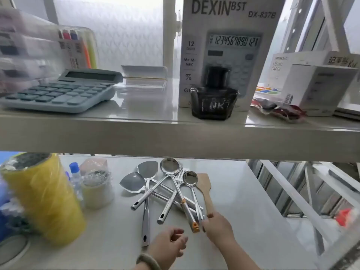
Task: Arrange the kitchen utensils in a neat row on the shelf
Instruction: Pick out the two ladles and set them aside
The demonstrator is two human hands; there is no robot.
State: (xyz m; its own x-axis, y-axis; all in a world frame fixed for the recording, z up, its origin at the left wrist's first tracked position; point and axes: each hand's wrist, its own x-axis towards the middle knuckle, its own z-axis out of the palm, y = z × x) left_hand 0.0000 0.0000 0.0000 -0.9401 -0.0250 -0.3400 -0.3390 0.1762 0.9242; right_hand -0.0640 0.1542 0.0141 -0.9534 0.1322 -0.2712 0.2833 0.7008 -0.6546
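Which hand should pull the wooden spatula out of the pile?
Right. The right hand is already at the handle end of the wooden spatula, at the pile's right edge. The left hand hovers loosely curled nearer the steel turner.

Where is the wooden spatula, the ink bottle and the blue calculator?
wooden spatula (pixel 203 181): head view, on its flat blade.
ink bottle (pixel 214 106): head view, on its dark glass body.
blue calculator (pixel 58 94): head view, on its keypad.
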